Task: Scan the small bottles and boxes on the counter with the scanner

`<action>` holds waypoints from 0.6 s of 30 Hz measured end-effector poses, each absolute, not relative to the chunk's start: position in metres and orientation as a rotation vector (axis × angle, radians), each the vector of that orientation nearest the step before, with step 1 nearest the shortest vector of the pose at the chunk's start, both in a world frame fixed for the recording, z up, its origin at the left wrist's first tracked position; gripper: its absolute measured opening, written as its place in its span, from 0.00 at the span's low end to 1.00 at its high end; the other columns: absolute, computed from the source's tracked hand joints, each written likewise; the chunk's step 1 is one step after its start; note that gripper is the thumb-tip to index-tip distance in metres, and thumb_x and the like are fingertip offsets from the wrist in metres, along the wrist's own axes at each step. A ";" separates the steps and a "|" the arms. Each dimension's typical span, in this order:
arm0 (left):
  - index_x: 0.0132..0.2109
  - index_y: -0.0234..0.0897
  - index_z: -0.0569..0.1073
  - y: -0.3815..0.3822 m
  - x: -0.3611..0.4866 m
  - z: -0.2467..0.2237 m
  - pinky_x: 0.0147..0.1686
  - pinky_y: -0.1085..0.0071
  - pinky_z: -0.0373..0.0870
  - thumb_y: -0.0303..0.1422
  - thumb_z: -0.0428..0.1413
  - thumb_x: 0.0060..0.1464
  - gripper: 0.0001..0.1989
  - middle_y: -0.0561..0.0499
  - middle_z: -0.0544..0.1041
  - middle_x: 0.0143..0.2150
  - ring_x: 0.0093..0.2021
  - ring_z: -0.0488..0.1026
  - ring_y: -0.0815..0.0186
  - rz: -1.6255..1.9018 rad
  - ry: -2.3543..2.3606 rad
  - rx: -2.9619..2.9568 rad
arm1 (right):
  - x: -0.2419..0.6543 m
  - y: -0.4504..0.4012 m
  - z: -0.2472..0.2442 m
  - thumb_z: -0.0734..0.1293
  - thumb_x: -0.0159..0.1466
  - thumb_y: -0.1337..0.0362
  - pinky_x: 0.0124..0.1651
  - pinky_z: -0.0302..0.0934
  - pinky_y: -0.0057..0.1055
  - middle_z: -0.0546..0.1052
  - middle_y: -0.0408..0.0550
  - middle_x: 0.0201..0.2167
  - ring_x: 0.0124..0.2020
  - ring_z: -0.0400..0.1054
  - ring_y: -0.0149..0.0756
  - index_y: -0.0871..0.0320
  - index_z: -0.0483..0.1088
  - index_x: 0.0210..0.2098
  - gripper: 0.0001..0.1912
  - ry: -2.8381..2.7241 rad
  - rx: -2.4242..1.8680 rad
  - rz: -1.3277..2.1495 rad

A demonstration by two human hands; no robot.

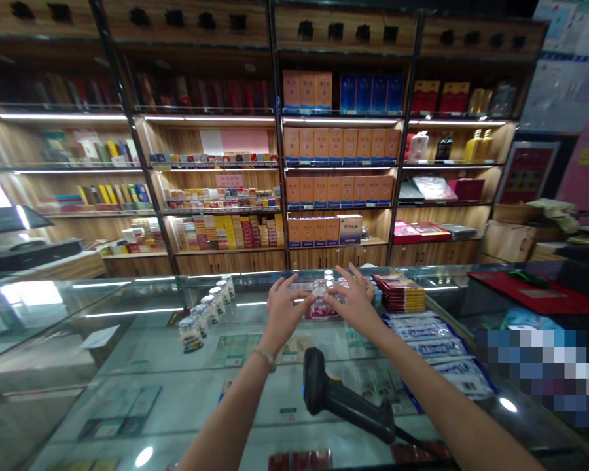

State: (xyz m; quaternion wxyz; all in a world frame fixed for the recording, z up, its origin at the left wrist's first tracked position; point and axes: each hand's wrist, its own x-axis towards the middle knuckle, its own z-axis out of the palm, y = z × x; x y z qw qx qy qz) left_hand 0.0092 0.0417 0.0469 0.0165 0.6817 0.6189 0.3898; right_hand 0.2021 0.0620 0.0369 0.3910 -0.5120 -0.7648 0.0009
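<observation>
Both hands reach forward over the glass counter (pixel 255 392). My left hand (pixel 287 314), with a bracelet at the wrist, has its thumb and fingertips at the left side of a small clear jar (pixel 319 289). From the right, my right hand (pixel 356 301) touches the same jar with thumb and finger, its other fingers raised. More small white-lidded jars stand just behind, partly covered by the hands. A row of similar jars (pixel 209 307) runs diagonally on the left. Nearer me lies a black handheld scanner (pixel 343 399) with its cable.
Blue-and-white packets (pixel 434 347) and a stack of red and yellow packs (pixel 400 292) lie right of my right hand. A red mat (pixel 520 294) is farther right. Lit shelves with boxes (pixel 341 147) stand behind the counter.
</observation>
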 end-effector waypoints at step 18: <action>0.36 0.49 0.83 0.030 0.014 0.027 0.66 0.43 0.56 0.37 0.64 0.54 0.03 0.52 0.74 0.62 0.67 0.59 0.50 1.433 1.736 2.166 | 0.214 0.058 0.018 0.68 0.65 0.51 0.68 0.40 0.61 0.59 0.52 0.70 0.73 0.42 0.56 0.51 0.78 0.47 0.16 -2.055 -1.129 -0.021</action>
